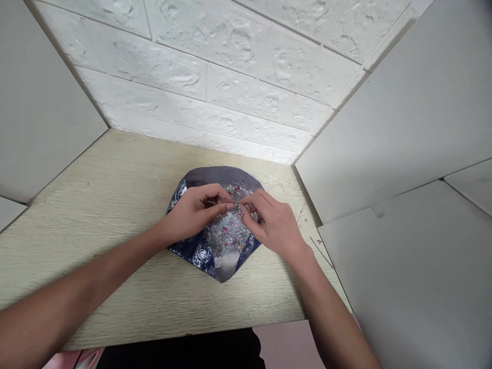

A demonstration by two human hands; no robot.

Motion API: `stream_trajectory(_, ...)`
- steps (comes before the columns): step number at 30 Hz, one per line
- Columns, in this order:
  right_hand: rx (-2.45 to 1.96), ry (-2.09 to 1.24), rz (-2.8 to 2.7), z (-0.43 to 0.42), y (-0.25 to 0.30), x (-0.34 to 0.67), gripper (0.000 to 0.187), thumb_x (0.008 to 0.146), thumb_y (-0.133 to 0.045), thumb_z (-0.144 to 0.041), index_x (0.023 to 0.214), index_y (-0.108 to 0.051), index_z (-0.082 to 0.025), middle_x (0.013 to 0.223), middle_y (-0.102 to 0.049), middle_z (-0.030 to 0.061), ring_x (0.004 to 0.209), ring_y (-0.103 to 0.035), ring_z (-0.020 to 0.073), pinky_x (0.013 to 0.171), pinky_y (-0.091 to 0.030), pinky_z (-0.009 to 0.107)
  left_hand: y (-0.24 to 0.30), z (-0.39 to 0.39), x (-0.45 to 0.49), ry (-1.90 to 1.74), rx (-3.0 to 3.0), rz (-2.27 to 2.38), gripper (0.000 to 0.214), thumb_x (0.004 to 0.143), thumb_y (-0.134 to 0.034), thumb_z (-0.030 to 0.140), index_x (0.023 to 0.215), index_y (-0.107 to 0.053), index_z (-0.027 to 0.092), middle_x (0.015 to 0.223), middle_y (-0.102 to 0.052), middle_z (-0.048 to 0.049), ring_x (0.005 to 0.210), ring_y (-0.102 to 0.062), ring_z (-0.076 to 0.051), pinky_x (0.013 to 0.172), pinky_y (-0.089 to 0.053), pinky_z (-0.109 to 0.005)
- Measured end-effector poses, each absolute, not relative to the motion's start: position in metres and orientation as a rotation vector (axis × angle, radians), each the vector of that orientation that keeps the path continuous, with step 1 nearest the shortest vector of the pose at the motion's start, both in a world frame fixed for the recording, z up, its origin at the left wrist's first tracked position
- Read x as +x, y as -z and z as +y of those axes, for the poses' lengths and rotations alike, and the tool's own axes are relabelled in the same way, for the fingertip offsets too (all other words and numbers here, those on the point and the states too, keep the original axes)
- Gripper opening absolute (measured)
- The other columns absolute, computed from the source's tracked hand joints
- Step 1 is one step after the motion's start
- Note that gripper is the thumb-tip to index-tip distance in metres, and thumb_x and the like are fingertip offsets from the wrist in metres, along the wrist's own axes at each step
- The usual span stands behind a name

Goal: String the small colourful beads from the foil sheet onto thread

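Note:
A dark blue patterned fabric piece (200, 258) with a grey lining lies opened out on the tabletop. Many small beads (226, 234), mostly clear and white with some red and blue, are heaped in its middle. Above the heap my left hand (194, 211) has thumb and forefinger pinched together. My right hand (273, 219) faces it from the other side, its fingertips also in a pinch. The two sets of fingertips almost meet. Whatever sits between them is too small to make out.
The pale wooden table (115, 287) ends at a white brick-patterned wall (238, 97). White panels stand at left (42, 102) and right (403, 128). Fine clear threads (282, 183) and a thin needle-like rod (322, 252) lie near the right panel.

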State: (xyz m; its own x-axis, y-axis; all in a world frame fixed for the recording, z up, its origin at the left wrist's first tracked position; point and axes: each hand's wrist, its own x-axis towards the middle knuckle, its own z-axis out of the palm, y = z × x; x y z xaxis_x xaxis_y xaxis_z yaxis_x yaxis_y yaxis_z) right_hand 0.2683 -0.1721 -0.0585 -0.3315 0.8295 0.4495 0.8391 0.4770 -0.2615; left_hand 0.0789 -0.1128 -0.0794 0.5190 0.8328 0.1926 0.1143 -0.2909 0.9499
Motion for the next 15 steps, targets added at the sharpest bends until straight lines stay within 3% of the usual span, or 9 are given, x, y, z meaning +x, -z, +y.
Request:
stream_trajectory(3, -1.413, 0.07, -2.152, -0.17, 0.059, 0.271, 0.016, 0.092, -0.046, -0.025, 0.093, -0.06, -0.019, 0.09, -0.063, -0.0008, 0.062, -0.051, 0.007, 0.05, -0.035, 0.022, 0.074, -0.114, 0.078, -0.794, 1.564, 0.645, 0.017, 0.087, -0.058, 0.035, 0.081, -0.053, 0.02, 0.065, -0.064, 0.0005, 0.053, -0.056, -0.011, 0.046, -0.041, -0.022)
stream_trajectory(6, -1.412, 0.124, -2.131, -0.168, 0.061, 0.274, 0.019, 0.092, -0.044, -0.025, 0.093, -0.061, -0.019, 0.091, -0.063, 0.0003, 0.062, -0.05, 0.0075, 0.049, -0.035, 0.023, 0.068, -0.114, 0.076, -0.918, 1.39, 0.538, 0.019, 0.089, -0.054, 0.037, 0.083, -0.043, 0.022, 0.078, -0.071, -0.0042, 0.058, -0.064, -0.016, 0.049, -0.045, -0.027)
stream_trajectory(11, -1.409, 0.188, -2.122, -0.165, 0.064, 0.274, 0.021, 0.091, -0.043, -0.025, 0.09, -0.063, -0.019, 0.09, -0.062, 0.0025, 0.066, -0.052, 0.0099, 0.052, -0.037, 0.024, 0.061, -0.109, 0.074, -1.463, 1.459, 0.643, 0.014, 0.09, -0.054, 0.031, 0.086, -0.044, 0.022, 0.117, -0.067, -0.0084, 0.103, -0.066, -0.023, 0.082, -0.051, -0.038)
stream_trajectory(15, -1.377, 0.236, -2.106, -0.161, 0.067, 0.277, 0.019, 0.089, -0.045, -0.022, 0.083, -0.063, -0.018, 0.088, -0.06, 0.0048, 0.074, -0.054, 0.0136, 0.059, -0.041, 0.026, 0.061, -0.1, 0.071, -2.059, 1.636, 0.821, 0.008, 0.093, -0.051, 0.024, 0.09, -0.046, 0.019, 0.113, -0.065, -0.0065, 0.122, -0.054, -0.021, 0.111, -0.033, -0.045)
